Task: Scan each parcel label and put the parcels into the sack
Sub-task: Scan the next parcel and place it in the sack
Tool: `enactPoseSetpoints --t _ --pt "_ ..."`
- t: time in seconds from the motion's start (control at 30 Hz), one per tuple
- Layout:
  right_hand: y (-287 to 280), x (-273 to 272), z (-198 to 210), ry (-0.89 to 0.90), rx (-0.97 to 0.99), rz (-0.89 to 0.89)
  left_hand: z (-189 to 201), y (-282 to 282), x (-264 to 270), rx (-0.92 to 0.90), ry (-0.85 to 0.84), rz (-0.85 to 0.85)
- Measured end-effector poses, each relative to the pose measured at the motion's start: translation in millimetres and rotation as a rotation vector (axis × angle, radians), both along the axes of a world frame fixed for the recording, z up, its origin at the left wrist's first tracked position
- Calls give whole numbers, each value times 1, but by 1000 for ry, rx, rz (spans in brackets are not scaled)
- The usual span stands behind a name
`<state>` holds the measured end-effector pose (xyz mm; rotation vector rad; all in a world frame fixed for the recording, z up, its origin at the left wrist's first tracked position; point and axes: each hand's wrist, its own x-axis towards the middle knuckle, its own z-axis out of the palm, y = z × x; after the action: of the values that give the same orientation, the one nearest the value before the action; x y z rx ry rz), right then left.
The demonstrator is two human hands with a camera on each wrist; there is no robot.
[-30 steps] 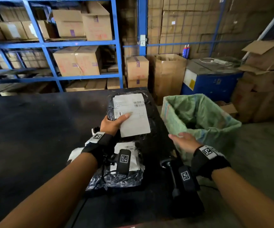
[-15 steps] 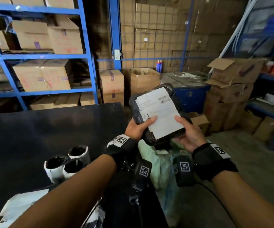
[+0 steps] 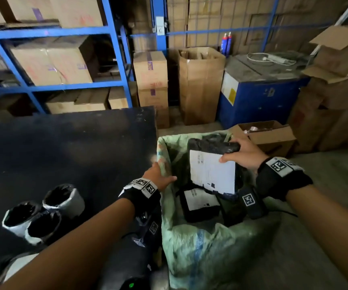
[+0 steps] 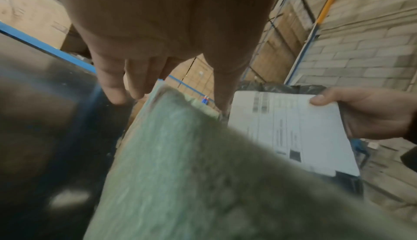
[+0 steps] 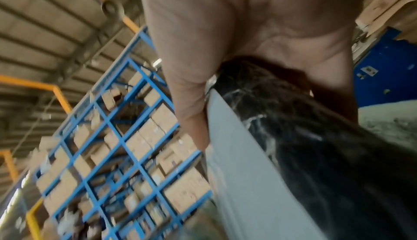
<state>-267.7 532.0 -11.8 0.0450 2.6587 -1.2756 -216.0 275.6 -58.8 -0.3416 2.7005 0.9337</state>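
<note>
With my left hand (image 3: pixel 158 176) now off the parcel and pinching the sack's rim (image 3: pixel 162 162) open beside the table's far right corner, my right hand (image 3: pixel 245 152) alone grips the labelled parcel (image 3: pixel 212 170), lowered into the sack's mouth, ready to drop.

This was a warehouse or parcel depot. Blue metal shelves (image 3: pixel 64 59) carried many cardboard boxes (image 3: pixel 49 65), and more boxes (image 3: pixel 151 80) stood on the concrete floor (image 3: pixel 325 185) (some were open). The right wrist view showed a high metal roof (image 5: pixel 56 29), and the left wrist view a block wall (image 4: pixel 365 51).
</note>
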Motion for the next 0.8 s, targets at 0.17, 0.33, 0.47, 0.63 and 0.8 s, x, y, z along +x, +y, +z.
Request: enactPoseSetpoints --t 0.17,0.33,0.47,0.63,0.8 --pt "-26 -39 -56 -163 327 402 -26 9 -9 0 -83 48" --pt "-43 -56 -127 -315 440 547 -28 7 -9 -14 -67 79" --pt "-49 -54 -171 -469 460 634 -34 7 -5 21 -47 102" --pt "-46 -38 -210 -601 566 695 -35 5 0 58 -49 114" --pt "-40 -29 -239 -626 732 594 -31 6 9 87 -56 120"
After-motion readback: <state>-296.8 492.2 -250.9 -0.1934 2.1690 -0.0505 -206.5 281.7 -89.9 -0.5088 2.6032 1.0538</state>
